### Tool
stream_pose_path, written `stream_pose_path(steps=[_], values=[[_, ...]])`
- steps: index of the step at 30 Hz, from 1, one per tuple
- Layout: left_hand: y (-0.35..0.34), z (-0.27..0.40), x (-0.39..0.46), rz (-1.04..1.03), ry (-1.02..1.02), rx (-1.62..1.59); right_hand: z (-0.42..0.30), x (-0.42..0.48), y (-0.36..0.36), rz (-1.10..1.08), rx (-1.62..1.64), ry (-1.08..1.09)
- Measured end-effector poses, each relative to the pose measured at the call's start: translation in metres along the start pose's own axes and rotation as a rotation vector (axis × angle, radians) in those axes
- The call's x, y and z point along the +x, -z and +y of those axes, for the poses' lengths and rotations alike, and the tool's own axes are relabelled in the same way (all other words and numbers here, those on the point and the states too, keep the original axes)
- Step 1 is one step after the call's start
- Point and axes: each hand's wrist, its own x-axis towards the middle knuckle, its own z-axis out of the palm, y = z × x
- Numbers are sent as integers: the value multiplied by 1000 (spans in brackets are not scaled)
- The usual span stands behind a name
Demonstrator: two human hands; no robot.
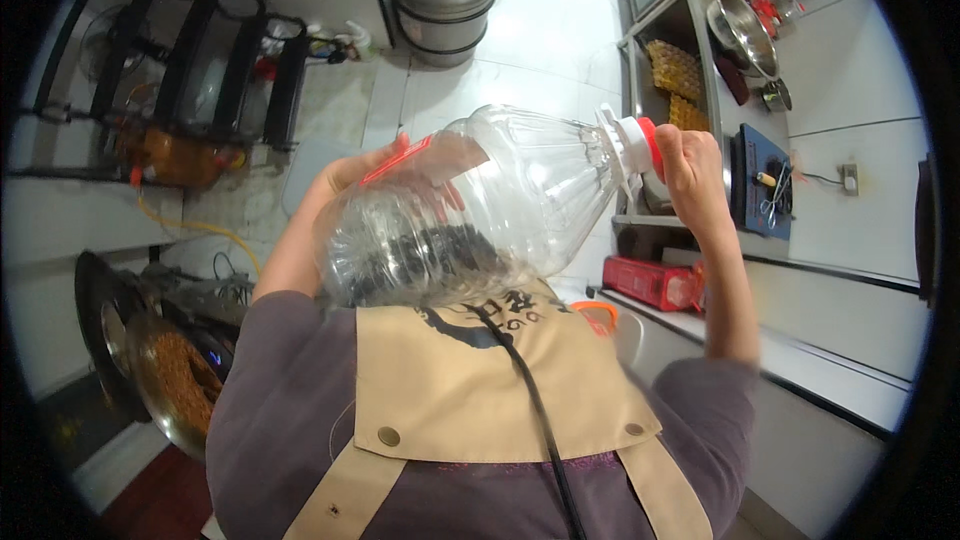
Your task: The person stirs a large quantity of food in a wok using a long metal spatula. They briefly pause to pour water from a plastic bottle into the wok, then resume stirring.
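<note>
A large clear plastic jug (525, 180) lies tilted across my chest, its neck pointing right. Dark pieces or a dark patch show through its lower side; I cannot tell whether they are inside. My left hand (375, 161) supports the jug from its far side, beside a red-edged label, and its fingers show partly through the plastic. At the neck, my right hand (686, 165) is closed around the red cap (651, 146), just outside a white collar.
A steel keg (444, 4) stands on the floor ahead. Left are a black rack (202, 60) and a wok (161, 420) of brown food. On the right counter sit a steel bowl (742, 30) and a blue cooktop (757, 187); below is a red box (649, 283).
</note>
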Motion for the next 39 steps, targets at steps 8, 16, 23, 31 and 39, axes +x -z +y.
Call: stream_pose_path(steps=[8, 16, 23, 31, 39], values=[[47, 85, 103, 12, 123, 71, 60, 54, 12, 60, 604, 11], [134, 86, 226, 479, 224, -11, 183, 96, 45, 74, 690, -425], [328, -30, 222, 1209, 308, 656, 351, 214, 44, 51, 731, -553], [175, -177, 250, 1000, 1062, 238, 652, 311, -88, 45, 77, -622], [86, -218, 339, 1098, 1050, 52, 899, 338, -71, 31, -205, -772]])
